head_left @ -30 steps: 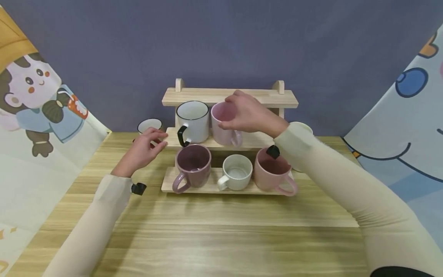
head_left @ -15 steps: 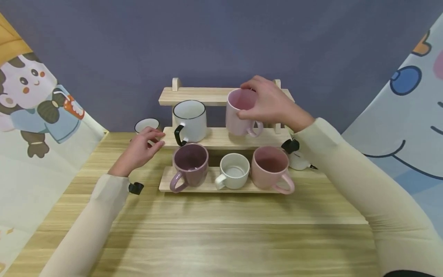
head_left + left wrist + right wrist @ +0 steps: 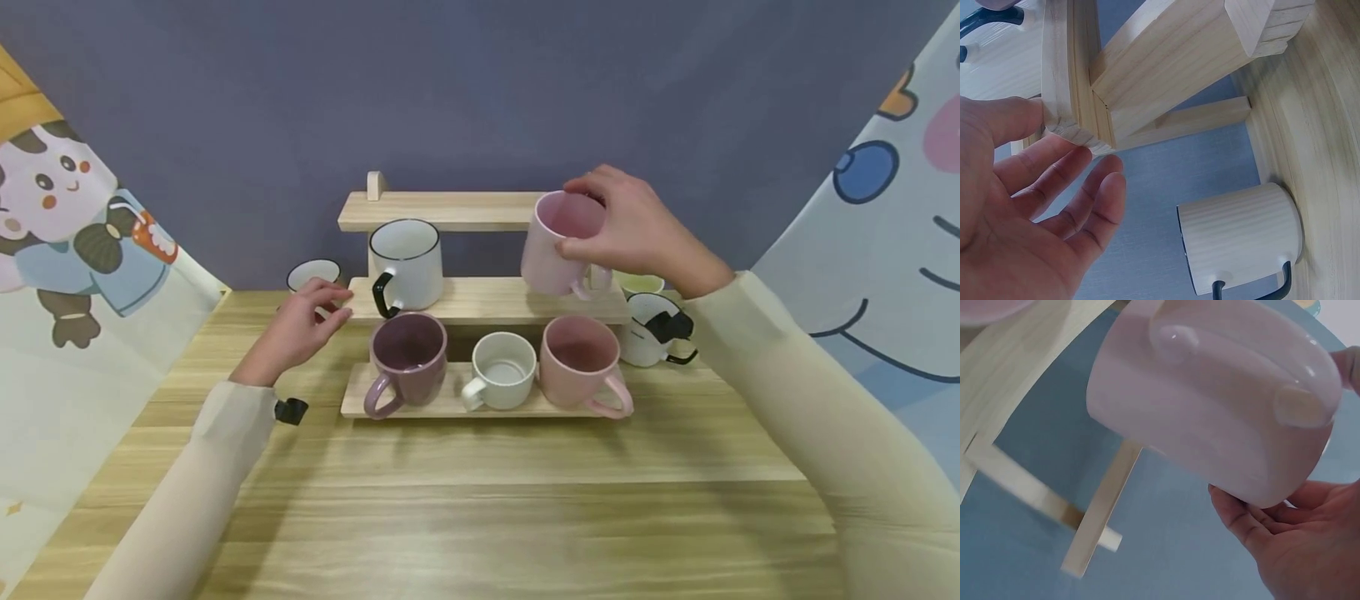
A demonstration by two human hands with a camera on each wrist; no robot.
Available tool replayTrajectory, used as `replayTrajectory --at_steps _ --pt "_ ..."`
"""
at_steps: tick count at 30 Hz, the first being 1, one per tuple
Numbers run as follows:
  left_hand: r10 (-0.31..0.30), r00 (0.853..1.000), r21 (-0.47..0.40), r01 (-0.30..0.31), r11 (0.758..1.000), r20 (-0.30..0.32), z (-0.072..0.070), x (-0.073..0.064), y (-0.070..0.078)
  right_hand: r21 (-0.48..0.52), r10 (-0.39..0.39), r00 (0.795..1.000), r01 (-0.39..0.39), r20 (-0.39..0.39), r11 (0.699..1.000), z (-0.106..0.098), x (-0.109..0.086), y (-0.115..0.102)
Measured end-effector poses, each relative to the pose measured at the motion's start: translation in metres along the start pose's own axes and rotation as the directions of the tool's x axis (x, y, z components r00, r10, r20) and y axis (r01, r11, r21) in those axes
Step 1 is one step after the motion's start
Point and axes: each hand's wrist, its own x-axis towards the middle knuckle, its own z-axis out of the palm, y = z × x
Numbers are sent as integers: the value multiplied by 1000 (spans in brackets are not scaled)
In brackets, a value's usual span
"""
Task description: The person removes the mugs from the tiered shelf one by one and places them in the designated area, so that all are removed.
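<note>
My right hand point(image 3: 637, 225) grips a pale pink mug point(image 3: 547, 258) by its rim, thumb at the front and fingers over the far side. The mug tilts slightly and hangs over the right part of the wooden rack's middle shelf point(image 3: 480, 296). In the right wrist view its handle point(image 3: 1241, 375) faces the camera. At the shelf's left end my left hand point(image 3: 300, 321) holds the wood between thumb and fingertips; the left wrist view shows the fingers point(image 3: 1097, 219) at that end. A white mug point(image 3: 408, 267) with black rim and handle stands on the middle shelf's left.
A purple mug point(image 3: 408, 358), a small white cup point(image 3: 504, 371) and a darker pink mug point(image 3: 577, 362) line the bottom shelf. Behind my left hand stands a black-rimmed mug point(image 3: 313, 271). Right of the rack are a white mug point(image 3: 637, 342) and a green-lined cup point(image 3: 641, 283).
My right hand has lifted the pale pink mug from beside the black-handled white mug and carried it right along the middle shelf. The left hand stays at the shelf's end.
</note>
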Motion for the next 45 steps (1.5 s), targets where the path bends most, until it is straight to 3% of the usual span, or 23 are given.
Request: replayTrajectory --at_steps 12,25,33,38,45 --pt "9 1000 8 -9 1000 -3 1 -1 -5 -10 38 999 -39 -33 999 -19 -32 28" --pt "5 1000 12 -5 1000 3 2 -1 -4 -71 68 998 -69 -12 995 -36 -84 61" --pt "2 1000 -2 -2 1000 -2 0 0 -2 -96 90 996 -87 20 992 -25 -114 81" --pt "9 1000 -7 -9 1000 -14 0 0 -1 -77 68 998 -68 1 995 -21 -125 90" --pt "44 998 -15 -45 999 -33 1 1 -3 -98 56 998 -52 34 994 -13 -135 102"
